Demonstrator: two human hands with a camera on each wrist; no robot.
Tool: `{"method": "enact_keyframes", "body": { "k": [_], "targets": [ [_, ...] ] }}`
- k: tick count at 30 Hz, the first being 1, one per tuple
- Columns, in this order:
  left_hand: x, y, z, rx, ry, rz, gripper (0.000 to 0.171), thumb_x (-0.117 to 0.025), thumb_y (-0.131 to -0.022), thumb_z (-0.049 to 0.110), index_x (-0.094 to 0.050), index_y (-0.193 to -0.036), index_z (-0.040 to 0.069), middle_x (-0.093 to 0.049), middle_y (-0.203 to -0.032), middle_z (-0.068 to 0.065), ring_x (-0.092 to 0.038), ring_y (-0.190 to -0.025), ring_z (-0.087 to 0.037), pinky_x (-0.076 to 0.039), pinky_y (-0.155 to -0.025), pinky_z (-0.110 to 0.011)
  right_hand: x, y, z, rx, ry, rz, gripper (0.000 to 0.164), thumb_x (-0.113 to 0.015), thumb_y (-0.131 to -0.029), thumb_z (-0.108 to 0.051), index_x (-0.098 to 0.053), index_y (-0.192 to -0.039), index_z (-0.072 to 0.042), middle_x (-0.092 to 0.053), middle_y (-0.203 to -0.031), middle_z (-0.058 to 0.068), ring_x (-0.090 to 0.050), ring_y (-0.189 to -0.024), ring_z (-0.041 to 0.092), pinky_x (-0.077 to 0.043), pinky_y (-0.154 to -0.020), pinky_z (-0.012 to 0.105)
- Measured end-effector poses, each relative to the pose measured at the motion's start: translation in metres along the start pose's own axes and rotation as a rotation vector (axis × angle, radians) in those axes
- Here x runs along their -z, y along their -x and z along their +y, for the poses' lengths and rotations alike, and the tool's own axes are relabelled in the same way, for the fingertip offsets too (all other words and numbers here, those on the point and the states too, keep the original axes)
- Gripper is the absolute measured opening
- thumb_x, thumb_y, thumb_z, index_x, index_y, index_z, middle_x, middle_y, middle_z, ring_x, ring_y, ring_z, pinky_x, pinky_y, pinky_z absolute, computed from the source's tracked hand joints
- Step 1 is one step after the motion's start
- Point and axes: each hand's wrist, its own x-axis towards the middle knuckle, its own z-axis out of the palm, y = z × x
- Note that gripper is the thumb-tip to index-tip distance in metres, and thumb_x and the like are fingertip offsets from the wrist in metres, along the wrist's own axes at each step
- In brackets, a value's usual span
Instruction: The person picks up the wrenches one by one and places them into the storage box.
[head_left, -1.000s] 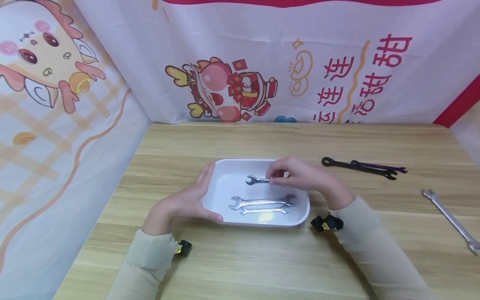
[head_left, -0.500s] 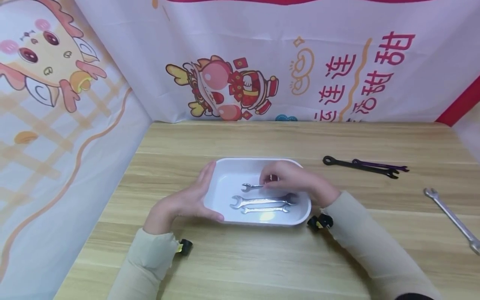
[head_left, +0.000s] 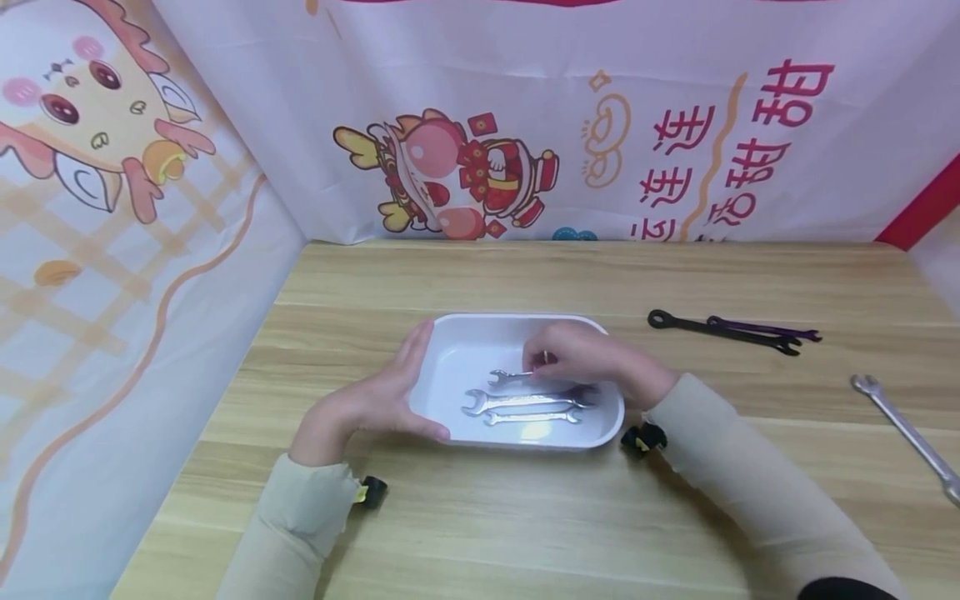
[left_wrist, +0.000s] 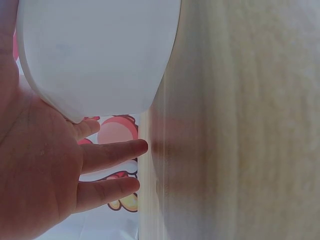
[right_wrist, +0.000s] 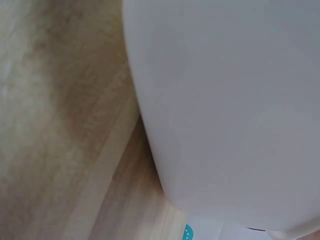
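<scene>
A white rectangular tray (head_left: 465, 346) stands on the table, with two silver open-end wrenches lying side by side in it: a larger wrench (head_left: 517, 401) and a smaller wrench (head_left: 525, 417). Inside the tray, my right hand (head_left: 576, 357) pinches a third silver wrench (head_left: 506, 377), whose far end is hidden under the fingers. My left hand (head_left: 382, 407) rests against the tray's left end, thumb along the near side. In the left wrist view its fingers (left_wrist: 112, 155) are straight and spread beside the tray wall (left_wrist: 100, 55). The right wrist view is mostly filled by the tray's outer wall (right_wrist: 225, 110).
To the right of the tray lie a black wrench (head_left: 720, 332) and a purple wrench (head_left: 765, 328), overlapping. A long silver wrench (head_left: 907, 437) lies near the table's right edge. A printed cloth (head_left: 480, 75) hangs behind the wooden table (head_left: 525, 517).
My right hand has moved slightly left and nearer, bringing the pinched wrench down beside the other two in the tray. My left hand stays against the tray.
</scene>
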Motion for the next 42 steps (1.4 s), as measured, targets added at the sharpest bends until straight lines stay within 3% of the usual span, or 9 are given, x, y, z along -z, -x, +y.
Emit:
{"method": "enact_keyframes", "body": {
  "k": [20,42],
  "targets": [
    [0.0004,-0.0007,0.0017,0.007,0.001,-0.004,0.15,-0.094,-0.061,0.04,0.019,-0.158,0.019,0.016,-0.166,-0.008,-0.002,-0.154,-0.035,-0.015,-0.123,-0.056,-0.0006,-0.0006,-0.0002,-0.032,0.027,-0.066,0.007,-0.072,-0.088,-0.015,-0.076,-0.088,-0.021,-0.066,-0.075,-0.011,-0.057,-0.071,0.008,-0.051,-0.073,0.026],
    [0.0002,0.0005,0.0014,0.002,0.017,-0.004,0.152,-0.095,-0.06,0.041,0.019,-0.158,0.019,0.015,-0.166,-0.009,-0.002,-0.154,-0.035,-0.014,-0.123,-0.056,-0.0024,0.0005,-0.0039,-0.052,0.047,-0.074,0.007,-0.072,-0.088,-0.016,-0.074,-0.091,-0.021,-0.063,-0.076,-0.011,-0.056,-0.074,0.009,-0.05,-0.074,0.027]
  ]
}}
